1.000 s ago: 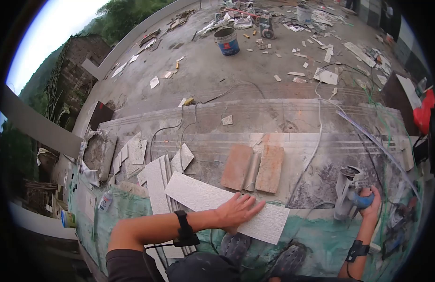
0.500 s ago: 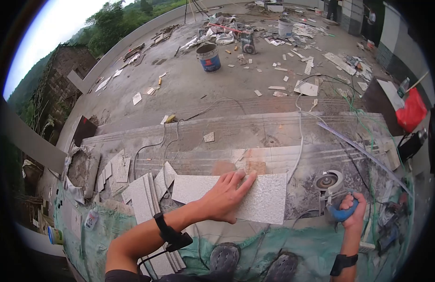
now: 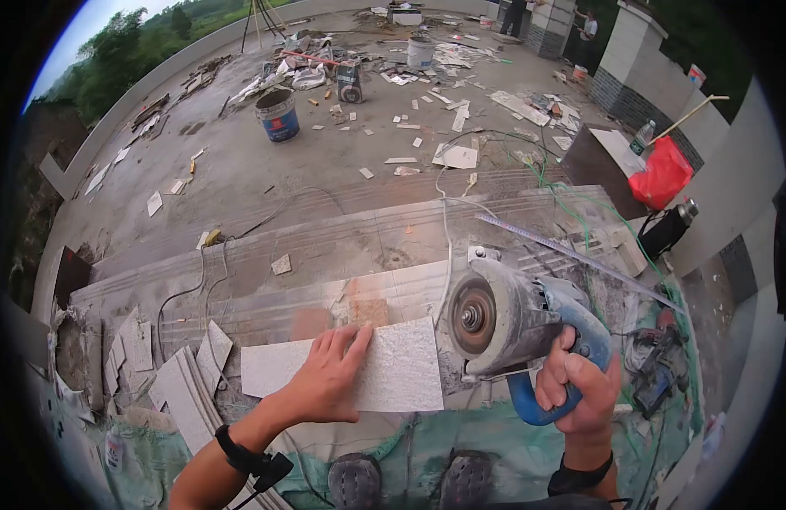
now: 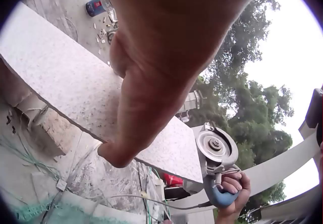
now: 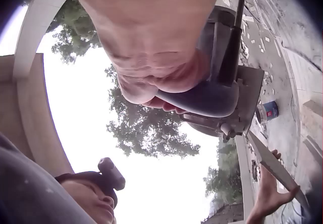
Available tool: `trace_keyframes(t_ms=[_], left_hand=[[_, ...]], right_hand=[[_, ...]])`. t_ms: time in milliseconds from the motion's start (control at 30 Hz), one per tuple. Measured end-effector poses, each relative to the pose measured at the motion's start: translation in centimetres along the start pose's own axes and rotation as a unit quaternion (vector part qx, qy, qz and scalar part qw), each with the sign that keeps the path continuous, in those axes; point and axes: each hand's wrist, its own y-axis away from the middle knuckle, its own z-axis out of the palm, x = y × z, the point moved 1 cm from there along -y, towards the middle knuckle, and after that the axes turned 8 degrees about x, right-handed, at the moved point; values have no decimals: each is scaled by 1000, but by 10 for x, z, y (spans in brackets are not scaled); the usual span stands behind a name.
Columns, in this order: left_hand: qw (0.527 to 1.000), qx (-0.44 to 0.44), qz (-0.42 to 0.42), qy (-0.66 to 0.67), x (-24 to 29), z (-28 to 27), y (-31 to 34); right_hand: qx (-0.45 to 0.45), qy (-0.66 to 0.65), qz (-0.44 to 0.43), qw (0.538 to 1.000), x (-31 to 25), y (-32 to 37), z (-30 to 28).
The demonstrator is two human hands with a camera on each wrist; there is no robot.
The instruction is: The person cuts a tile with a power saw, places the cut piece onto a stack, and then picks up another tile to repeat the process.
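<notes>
My left hand spans a long white speckled stone tile, fingers at the far edge and thumb at the near edge. In the left wrist view the tile is held raised, with a brick below it. My right hand grips the blue handle of a handheld tile saw. Its round disc faces the tile's right end, with a narrow gap between them in the head view. Two reddish bricks show partly behind the tile.
A stack of pale tile strips lies to the left, beside broken pieces. Cables and a long measuring strip cross the steps. Green netting covers the ground near the shoes. A blue bucket stands farther back.
The saw has come up and leftward, closer to the tile, its disc turning to face the tile. My left hand has raised the tile off its earlier low, tilted position. The head view has swung right.
</notes>
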Motion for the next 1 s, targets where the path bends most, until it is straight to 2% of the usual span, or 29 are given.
trace_keyframes(t_ms=[200,500,1000], left_hand=[[999,6,-3,36,-2,-4,2],[999,14,0,49,-4,-9,3],[999,3,-3,50,-5,-10,2]], right_hand=[[-23,49,-61,997,4,-3,23],[-26,51,-34,998,2,-4,31],[-35,65,-39,997,5,-9,33]])
